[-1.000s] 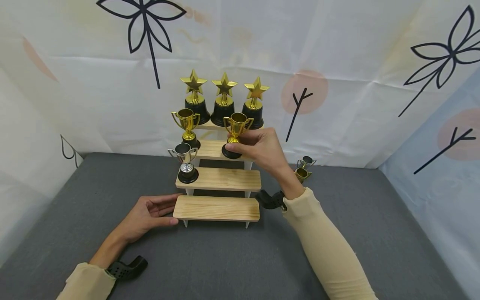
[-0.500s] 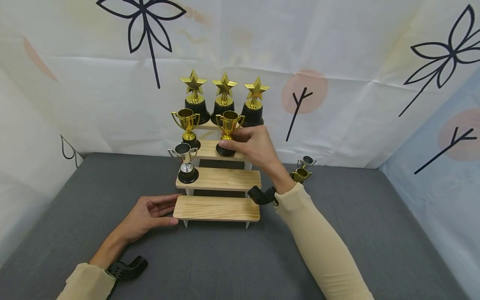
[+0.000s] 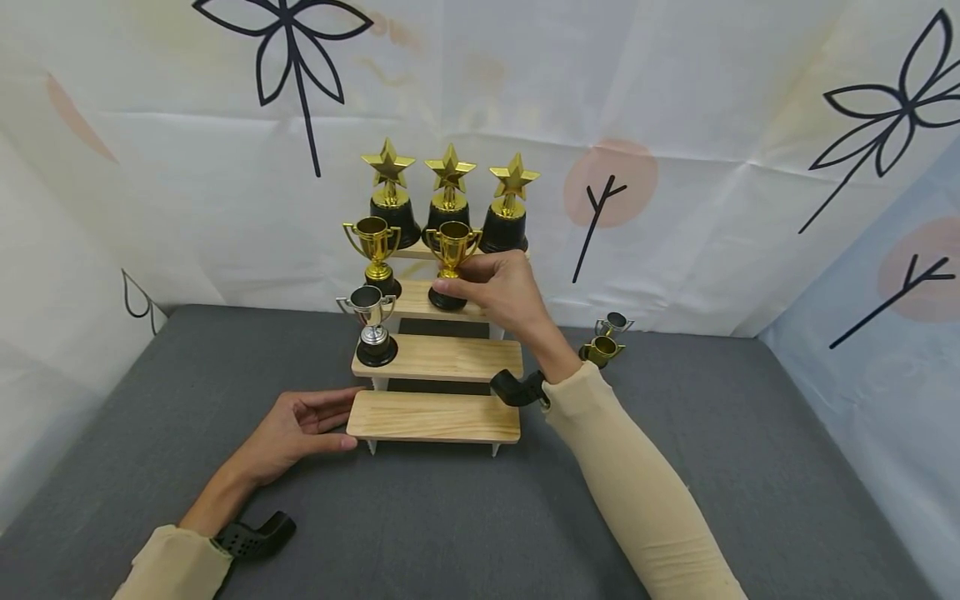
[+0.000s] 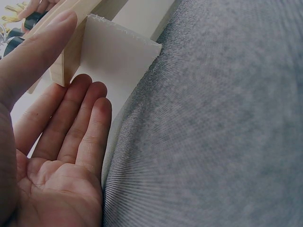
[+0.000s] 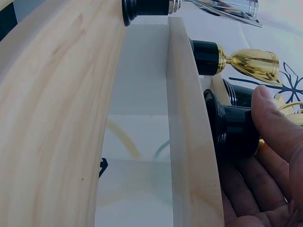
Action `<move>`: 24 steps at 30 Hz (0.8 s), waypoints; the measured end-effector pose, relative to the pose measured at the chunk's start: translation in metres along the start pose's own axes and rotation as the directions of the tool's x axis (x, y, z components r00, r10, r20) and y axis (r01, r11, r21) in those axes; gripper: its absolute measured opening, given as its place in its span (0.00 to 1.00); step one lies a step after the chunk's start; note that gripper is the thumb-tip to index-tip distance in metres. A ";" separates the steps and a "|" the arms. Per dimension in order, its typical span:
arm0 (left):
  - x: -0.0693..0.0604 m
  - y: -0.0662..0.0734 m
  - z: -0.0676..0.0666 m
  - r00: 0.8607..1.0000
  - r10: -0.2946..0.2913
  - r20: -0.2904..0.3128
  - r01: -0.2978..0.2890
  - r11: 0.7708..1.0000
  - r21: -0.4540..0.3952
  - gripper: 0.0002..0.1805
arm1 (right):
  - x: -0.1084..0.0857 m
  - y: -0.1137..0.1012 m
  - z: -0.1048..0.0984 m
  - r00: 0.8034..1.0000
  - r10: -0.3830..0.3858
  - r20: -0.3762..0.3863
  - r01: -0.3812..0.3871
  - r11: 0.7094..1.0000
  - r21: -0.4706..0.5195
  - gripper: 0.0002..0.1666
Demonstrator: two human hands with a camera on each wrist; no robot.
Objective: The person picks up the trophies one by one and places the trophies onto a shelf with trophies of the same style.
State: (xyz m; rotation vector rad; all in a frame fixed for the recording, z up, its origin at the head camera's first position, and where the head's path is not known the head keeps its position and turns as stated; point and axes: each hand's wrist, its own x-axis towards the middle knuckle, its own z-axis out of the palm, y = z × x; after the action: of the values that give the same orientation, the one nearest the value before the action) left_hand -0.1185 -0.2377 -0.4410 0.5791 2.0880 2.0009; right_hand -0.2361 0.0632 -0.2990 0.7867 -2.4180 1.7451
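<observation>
A dark grey, fabric-textured counter [image 3: 420, 533] stretches to a creased white backdrop [image 3: 480, 83] on the far side, printed with black outlined flowers [image 3: 284, 15] and a pink circle [image 3: 617, 204]. A pale wall [image 3: 60, 275] stands at left, a bluish panel [image 3: 862, 400] at right.

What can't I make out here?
Head view: lower black base of the middle gold star trophy, behind the gold two-handled cup in the right hand.
Head view: base of the silver two-handled cup on the grey table, behind another gold cup.
Right wrist view: held cup's bowl, cut off by the edge.
Left wrist view: background trophies, blurred.
</observation>
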 end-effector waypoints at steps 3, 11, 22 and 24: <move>0.000 0.000 0.000 1.000 -0.003 -0.003 0.003 1.000 0.006 0.36 | 0.000 0.001 0.001 1.000 0.002 0.001 -0.002 1.000 -0.005 0.14; 0.000 0.000 0.001 1.000 -0.007 -0.004 0.007 1.000 0.013 0.36 | 0.001 0.001 0.004 1.000 0.003 -0.001 -0.003 1.000 -0.007 0.13; 0.000 0.001 0.001 1.000 -0.003 -0.007 0.003 1.000 0.016 0.36 | 0.002 -0.001 0.006 1.000 0.019 0.006 -0.019 0.999 -0.037 0.16; 0.000 0.000 0.001 1.000 -0.003 -0.008 0.003 1.000 0.017 0.36 | 0.002 -0.001 0.006 1.000 0.026 0.005 -0.026 0.999 -0.043 0.17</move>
State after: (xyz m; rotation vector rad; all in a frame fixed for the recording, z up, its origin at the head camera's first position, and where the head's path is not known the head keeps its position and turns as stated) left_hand -0.1182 -0.2369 -0.4406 0.5717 2.1111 1.9890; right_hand -0.2361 0.0566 -0.2993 0.7598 -2.4722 1.6954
